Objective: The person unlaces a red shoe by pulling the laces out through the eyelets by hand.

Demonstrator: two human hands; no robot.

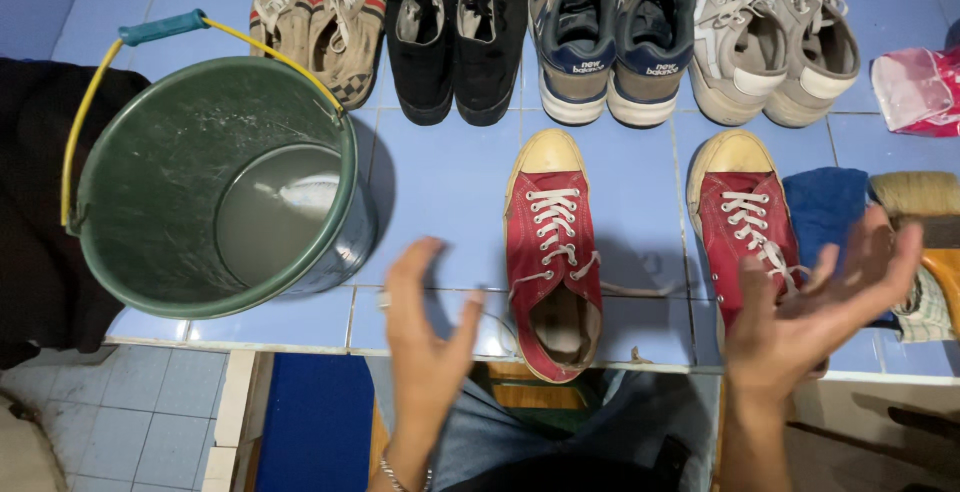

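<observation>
Both my hands hover empty, fingers spread: left hand (425, 337) just left of the near red sneaker (551, 252), right hand (815, 307) over the second red sneaker (745, 232). Beyond the near sneaker, four pairs line the blue tiled ledge (450, 182). Left of it stands a green bucket (215, 187); far right, a pink package (917, 90).

1. Both forearms are bare, with no sleeve showing anywhere up to the bottom edge of the picture.
2. The left hand (425, 337) has a thin silver-coloured chain bracelet at its wrist (only partly in view, cut off by the picture's lower edge).
3. The right hand (815, 317) wears nothing visible: no ring, no watch, no glove.
4. Faded blue denim covers the lap, between the forearms.
</observation>
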